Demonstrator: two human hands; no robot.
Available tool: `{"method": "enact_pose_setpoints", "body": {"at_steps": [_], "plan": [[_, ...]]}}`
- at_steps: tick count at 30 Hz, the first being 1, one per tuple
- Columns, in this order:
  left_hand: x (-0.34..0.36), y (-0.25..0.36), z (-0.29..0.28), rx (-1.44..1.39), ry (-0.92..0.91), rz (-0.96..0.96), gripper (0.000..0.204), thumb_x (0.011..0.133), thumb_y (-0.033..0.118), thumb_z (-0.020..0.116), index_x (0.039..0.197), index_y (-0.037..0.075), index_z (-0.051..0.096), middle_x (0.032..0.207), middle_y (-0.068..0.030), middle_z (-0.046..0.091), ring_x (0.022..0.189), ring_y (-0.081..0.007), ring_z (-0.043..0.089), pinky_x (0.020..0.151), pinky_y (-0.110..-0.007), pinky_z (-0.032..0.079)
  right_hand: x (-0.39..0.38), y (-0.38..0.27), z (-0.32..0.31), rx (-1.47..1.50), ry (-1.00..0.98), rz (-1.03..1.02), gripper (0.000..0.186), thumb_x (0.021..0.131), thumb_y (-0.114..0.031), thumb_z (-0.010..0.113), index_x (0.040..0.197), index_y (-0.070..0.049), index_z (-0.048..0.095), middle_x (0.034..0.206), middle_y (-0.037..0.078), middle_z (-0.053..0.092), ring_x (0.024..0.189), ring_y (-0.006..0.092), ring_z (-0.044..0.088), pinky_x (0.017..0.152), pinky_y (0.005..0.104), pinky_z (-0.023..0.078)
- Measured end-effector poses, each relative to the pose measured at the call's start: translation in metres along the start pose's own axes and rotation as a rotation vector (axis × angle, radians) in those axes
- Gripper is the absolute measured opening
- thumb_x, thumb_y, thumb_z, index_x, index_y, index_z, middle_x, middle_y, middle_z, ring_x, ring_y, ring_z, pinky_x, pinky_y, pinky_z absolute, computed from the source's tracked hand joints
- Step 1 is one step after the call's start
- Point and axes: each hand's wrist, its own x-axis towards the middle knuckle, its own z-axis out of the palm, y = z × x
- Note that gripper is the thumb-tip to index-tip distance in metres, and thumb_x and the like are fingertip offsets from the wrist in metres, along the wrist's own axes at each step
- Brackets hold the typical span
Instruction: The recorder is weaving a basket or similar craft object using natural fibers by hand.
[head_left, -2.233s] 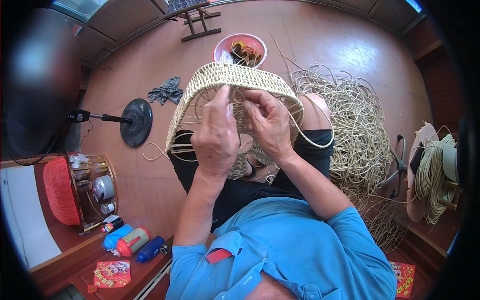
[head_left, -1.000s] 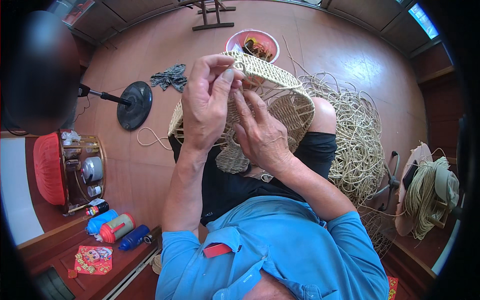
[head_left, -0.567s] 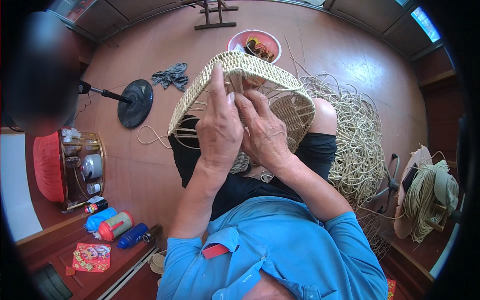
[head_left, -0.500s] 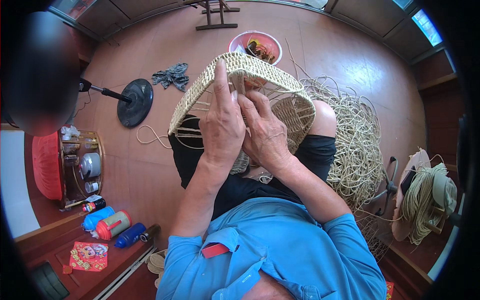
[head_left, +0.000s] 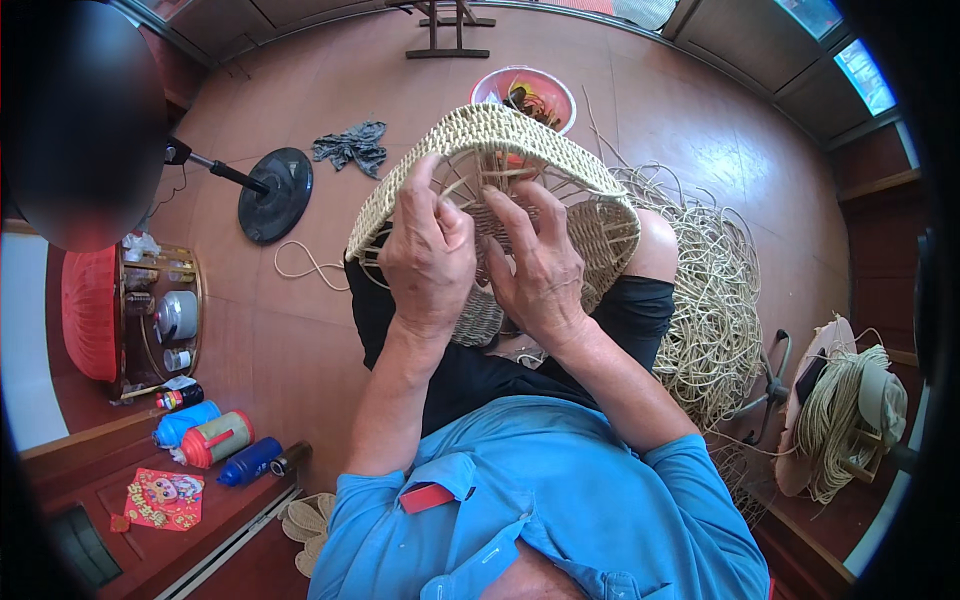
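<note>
A half-woven straw basket (head_left: 508, 127) rests across my lap, its braided rim arching away from me and bare spokes showing inside. My left hand (head_left: 428, 262) is closed at the left inner side of the rim, its index finger raised against the weave. A pale straw cord (head_left: 456, 186) comes out by its fingers. My right hand (head_left: 540, 262) reaches into the basket with fingers apart, its index fingertip by the strands under the rim. The palms' undersides are hidden.
A big heap of loose straw cord (head_left: 700, 300) lies right of my knee. Beyond the basket stands a pink basin (head_left: 560, 88) with mixed items. At left are a round black stand base (head_left: 275, 196), a grey rag (head_left: 352, 148) and bottles; a cord coil (head_left: 835, 415) sits far right.
My hands have moved apart; the right fingers have spread and the left index finger has bent lower along the rim. The view has shifted slightly.
</note>
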Motion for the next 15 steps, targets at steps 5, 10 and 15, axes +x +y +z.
{"method": "enact_pose_setpoints", "body": {"at_steps": [5, 10, 15], "plan": [[0.004, -0.019, -0.027, 0.285, -0.005, 0.035, 0.054, 0.094, 0.001, 0.063, 0.145, 0.015, 0.059, 0.105, -0.0105, 0.075, 0.082, -0.0332, 0.077, 0.067, -0.046, 0.060, 0.009, -0.002, 0.010, 0.002, 0.082, -0.041, 0.040, 0.090, -0.010, 0.080, 0.130, -0.014, 0.073, 0.110, 0.009, 0.062, 0.092, 0.0256, 0.071, 0.075, 0.0373, 0.059], [0.001, -0.083, -0.090, 0.407, -0.035, -0.206, 0.049, 0.103, 0.006, 0.054, 0.150, 0.017, 0.056, 0.114, -0.0150, 0.077, 0.086, -0.0365, 0.077, 0.071, -0.048, 0.059, 0.028, 0.000, 0.025, -0.086, 0.084, -0.109, 0.013, 0.091, -0.021, 0.080, 0.102, -0.015, 0.076, 0.090, 0.003, 0.057, 0.078, 0.0222, 0.067, 0.068, 0.0375, 0.054], [-0.010, -0.184, -0.199, 0.682, 0.030, -0.213, 0.044, 0.112, 0.010, 0.048, 0.155, 0.014, 0.052, 0.132, -0.0269, 0.073, 0.114, -0.0472, 0.073, 0.093, -0.054, 0.057, 0.034, -0.005, 0.029, -0.060, 0.094, -0.102, 0.012, 0.091, -0.023, 0.080, 0.089, -0.014, 0.073, 0.089, 0.004, 0.057, 0.079, 0.0223, 0.067, 0.069, 0.0390, 0.054]]}}
